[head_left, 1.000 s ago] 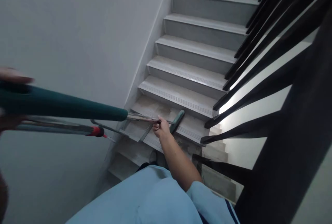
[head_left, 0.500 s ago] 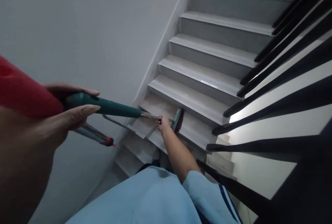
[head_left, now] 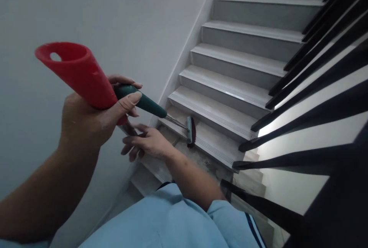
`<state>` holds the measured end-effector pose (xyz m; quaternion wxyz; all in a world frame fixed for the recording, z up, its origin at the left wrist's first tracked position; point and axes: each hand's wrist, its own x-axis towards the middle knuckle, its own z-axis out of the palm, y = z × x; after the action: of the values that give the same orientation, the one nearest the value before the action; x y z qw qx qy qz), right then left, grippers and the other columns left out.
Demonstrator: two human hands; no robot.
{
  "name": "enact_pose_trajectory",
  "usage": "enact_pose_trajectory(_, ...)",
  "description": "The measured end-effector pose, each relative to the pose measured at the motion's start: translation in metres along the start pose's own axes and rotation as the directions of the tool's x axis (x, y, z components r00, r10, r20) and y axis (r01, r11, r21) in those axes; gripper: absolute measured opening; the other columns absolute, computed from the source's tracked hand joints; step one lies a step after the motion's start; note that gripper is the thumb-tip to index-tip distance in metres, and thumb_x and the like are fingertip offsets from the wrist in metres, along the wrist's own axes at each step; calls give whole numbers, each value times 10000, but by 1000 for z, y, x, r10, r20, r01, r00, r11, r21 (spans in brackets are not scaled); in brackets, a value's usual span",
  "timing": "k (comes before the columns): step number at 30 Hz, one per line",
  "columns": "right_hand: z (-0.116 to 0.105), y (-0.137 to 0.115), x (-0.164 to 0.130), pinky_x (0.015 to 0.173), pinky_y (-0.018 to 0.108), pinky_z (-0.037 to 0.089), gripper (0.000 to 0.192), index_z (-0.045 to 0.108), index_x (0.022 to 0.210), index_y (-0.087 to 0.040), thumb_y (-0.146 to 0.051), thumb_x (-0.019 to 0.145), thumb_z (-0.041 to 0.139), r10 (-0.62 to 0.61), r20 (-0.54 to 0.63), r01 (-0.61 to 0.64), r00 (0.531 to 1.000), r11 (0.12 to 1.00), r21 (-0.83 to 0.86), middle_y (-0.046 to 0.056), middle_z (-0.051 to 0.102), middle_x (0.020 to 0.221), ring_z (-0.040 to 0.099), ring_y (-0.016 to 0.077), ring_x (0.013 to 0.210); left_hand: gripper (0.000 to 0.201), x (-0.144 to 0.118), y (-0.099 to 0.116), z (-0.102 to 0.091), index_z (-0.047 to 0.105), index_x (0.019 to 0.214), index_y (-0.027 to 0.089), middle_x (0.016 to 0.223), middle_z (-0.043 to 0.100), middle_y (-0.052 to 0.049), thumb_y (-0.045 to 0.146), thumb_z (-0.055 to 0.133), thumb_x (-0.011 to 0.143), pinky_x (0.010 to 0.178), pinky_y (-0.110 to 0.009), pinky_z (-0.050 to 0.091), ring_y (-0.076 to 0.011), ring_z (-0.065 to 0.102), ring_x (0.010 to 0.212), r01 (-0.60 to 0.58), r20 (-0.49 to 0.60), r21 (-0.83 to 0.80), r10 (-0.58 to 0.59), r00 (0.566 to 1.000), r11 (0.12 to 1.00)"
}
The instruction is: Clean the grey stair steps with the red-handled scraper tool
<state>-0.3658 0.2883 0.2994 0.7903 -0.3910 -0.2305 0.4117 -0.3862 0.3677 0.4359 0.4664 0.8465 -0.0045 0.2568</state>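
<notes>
My left hand (head_left: 94, 121) is closed around a large hollow red handle (head_left: 86, 75) and the green grip of a broom (head_left: 151, 105) together. The broom's thin metal pole slants down to a green head (head_left: 189, 129) with dark red bristles, which rests at a stair tread. Below the red handle a short metal tube (head_left: 128, 128) shows; what is at its far end is hidden. My right hand (head_left: 152, 140) is at this tube, thumb on one side and curled fingers on the other, its grip partly hidden.
Pale stairs (head_left: 221, 83) rise toward the upper right, and more steps lead down at lower left. A plain wall (head_left: 94, 14) stands close on the left. Dark railing bars (head_left: 290, 160) run along the right side. A dusty, grey patch (head_left: 204, 156) marks the step below the broom head.
My right hand has left the broom's lower pole and moved up and left to the tube under the red handle. My left hand has shifted right, with both handles, and the broom head has tilted.
</notes>
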Motion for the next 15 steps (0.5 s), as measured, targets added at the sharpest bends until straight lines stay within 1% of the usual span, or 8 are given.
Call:
enact_pose_trajectory(4,2,6,1,641,268,564,446,501,1259,-206,-354,863,645,32,120,-62,992,966,250,14,746,803,730,172,699,464,13,-5,-8,724,1142,195,1036,764,-32,416,836,750,547,-206,588,-156,721,695,-55,99,94,46,994,994)
enact_pose_trajectory(6,-6,21,-12,676,294,574,406,505,1249,-205,-358,882,584,78,46,-89,996,927,364,40,751,826,740,184,733,640,28,-14,-11,732,1130,197,1038,766,-35,572,884,634,598,-208,608,-156,723,741,-53,141,-25,56,988,998)
enact_pose_trajectory(8,-22,44,-36,626,282,556,381,570,1167,-175,-438,895,529,194,-148,-114,970,896,428,98,750,836,742,206,722,742,44,-24,-13,754,1033,177,972,769,-44,733,850,552,596,-247,631,-166,720,725,-37,138,-216,68,988,976)
enact_pose_trajectory(10,-47,71,-67,542,279,519,430,625,1023,-145,-532,872,512,332,-359,-130,872,865,484,181,742,841,739,246,678,668,56,-31,-13,758,943,154,883,767,-40,706,860,581,527,-271,616,-153,696,618,-60,44,-254,73,996,965)
enact_pose_trajectory(11,-62,85,-83,496,281,498,447,636,970,-143,-559,850,529,379,-505,-105,775,866,489,207,735,817,725,255,622,592,59,-32,-13,758,922,146,842,761,-30,628,893,606,498,-265,594,-138,675,569,-90,-19,-206,88,996,975)
enact_pose_trajectory(12,-78,99,-100,477,281,487,395,647,952,-136,-503,819,589,392,-594,-83,702,874,479,221,731,803,716,259,597,522,61,-33,-13,759,920,139,815,754,-19,531,926,618,484,-253,566,-122,655,543,-121,-73,-142,112,991,982)
enact_pose_trajectory(13,-96,111,-115,458,286,481,318,653,928,-138,-419,780,637,386,-683,-34,620,883,468,215,722,750,703,266,564,483,62,-33,-13,760,920,139,796,747,-5,448,954,604,477,-245,538,-107,632,527,-146,-103,-84,137,985,986)
enact_pose_trajectory(15,-132,132,-140,438,288,478,171,649,854,-149,-210,694,649,361,-837,86,412,899,430,152,690,636,652,239,481,500,61,-33,-12,759,904,152,791,733,20,396,991,534,496,-250,505,-98,601,543,-106,-119,-53,99,988,993)
